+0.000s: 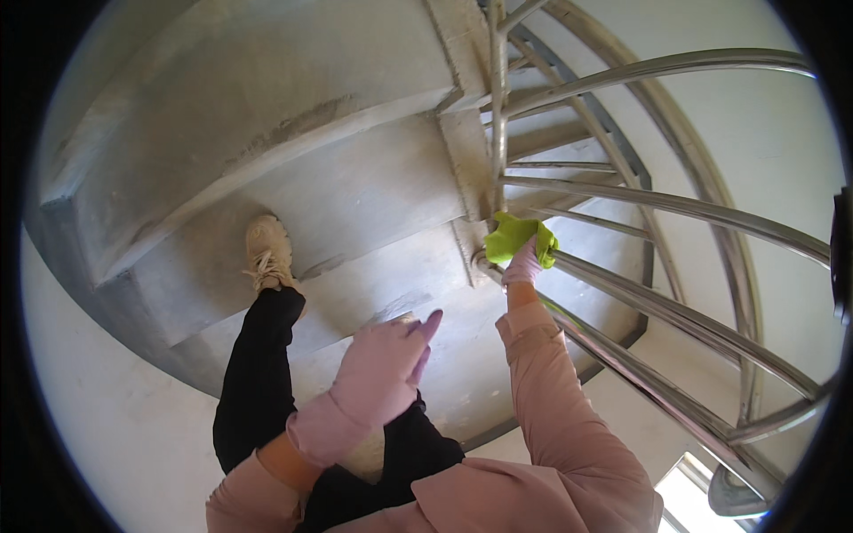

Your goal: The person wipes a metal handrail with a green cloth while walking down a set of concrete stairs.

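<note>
My right hand (pixel 523 263), in a pink glove, is closed on a lime-green cloth (pixel 513 236). The cloth lies against the lower end of a metal baluster (pixel 600 270) of the stair railing, close to the edge of the steps. Over my lap and the lower steps hangs my left hand (pixel 383 373), gloved in pink too. It touches nothing, its index finger stretched out and the thumb side partly visible; the curl of its other fingers is partly hidden.
Concrete steps (pixel 373 180) curve up on the left, with my beige laced shoe (pixel 268 250) on one of them. Shiny metal rails (pixel 666 213) fan out on the right. Behind them a lower flight (pixel 553 143) shows. A bright window (pixel 693 493) lies at the bottom right.
</note>
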